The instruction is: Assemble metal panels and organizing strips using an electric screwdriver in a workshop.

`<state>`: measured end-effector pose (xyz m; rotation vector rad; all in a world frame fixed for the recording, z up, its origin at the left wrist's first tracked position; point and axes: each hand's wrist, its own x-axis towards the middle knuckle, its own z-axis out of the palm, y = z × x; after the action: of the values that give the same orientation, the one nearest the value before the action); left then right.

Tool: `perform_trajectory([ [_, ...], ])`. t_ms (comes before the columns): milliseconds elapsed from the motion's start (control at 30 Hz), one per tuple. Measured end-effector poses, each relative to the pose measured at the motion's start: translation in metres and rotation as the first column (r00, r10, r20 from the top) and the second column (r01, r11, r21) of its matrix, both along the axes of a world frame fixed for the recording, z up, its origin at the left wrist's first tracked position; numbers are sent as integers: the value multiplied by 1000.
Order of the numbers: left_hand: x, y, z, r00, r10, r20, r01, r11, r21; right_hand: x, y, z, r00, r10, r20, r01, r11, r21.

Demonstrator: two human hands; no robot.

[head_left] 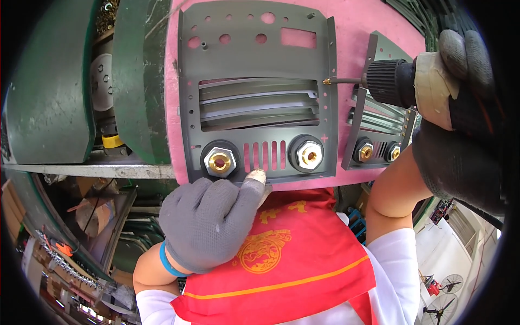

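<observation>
Lying on the pink table (357, 21) at centre frame, the grey panel (238, 62) looks stiff, light and best gripped by its folded rim, the left hand (208, 225) curled, fingers together at the lower edge, the right hand's (476, 65) fingers clamped round a screwdriver (387, 83).

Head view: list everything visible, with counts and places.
Large panel: one, grey, centre
Small panel: one, grey, right side
Surface: one, pink, beneath both
Fittings: four, brass centred, two per panel
Screwdriver: one, black, right hand
Large green sheets: two, green, left
Fans: two, dark, lower right
Background clutter: uncounted, mixed, lower left
Apron: one, red, person's front
Wristband: one, blue, left wrist
Left hand: one, grey glove, large panel's lower edge
Right hand: one, grey glove, around screwdriver
</observation>
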<state>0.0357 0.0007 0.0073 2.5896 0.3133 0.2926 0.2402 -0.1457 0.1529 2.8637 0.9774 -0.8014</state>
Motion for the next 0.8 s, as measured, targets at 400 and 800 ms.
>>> perform_trajectory([
  [400,-2,-1,-7,997,-14,79,12,1000,25,-2,12,5,990,100,97,-92,993,-80],
  [800,2,-1,2,1000,-30,-2,30,997,-76,-3,21,10,964,202,175,-176,972,-155],
])
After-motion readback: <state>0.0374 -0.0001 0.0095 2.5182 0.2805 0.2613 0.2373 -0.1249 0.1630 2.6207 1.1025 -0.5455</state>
